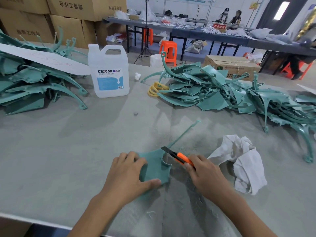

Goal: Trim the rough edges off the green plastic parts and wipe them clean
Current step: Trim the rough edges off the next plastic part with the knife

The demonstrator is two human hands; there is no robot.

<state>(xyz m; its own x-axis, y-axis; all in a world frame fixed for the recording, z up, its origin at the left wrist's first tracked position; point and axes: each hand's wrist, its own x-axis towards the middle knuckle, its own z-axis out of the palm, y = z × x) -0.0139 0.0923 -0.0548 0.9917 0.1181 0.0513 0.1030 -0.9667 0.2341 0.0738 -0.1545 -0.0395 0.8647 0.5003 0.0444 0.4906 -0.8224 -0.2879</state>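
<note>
A heap of green parts [34,86] lies at the far left of the desk [59,151], with a white jug [109,72] just beside it. Closer in, the left hand [126,171] lies flat on the part [155,166] being worked. Its fingers [131,157] are spread straight over the far-left corner and the thumb lies along the near edge, pinning the part to the desk right in front of the person. The right hand [205,178] has its fingers curled tight round an orange knife [177,155], blade out and set at a ragged notch in the part's right edge. A crumpled rag [239,161] sits beside that hand, and a bigger heap [239,96] sprawls beyond.

What worries me is that the blade tip aims away and leftward, toward the pinning fingers, which sit near it. If it jumps free of the burr under a hard push, it could run on into them. Too steep an angle could also gouge the panel, and the thin arm, held by nothing, might swing.

The part's long axis runs diagonally, with the broad panel near the person and the slender arm pointing away to the far right
</note>
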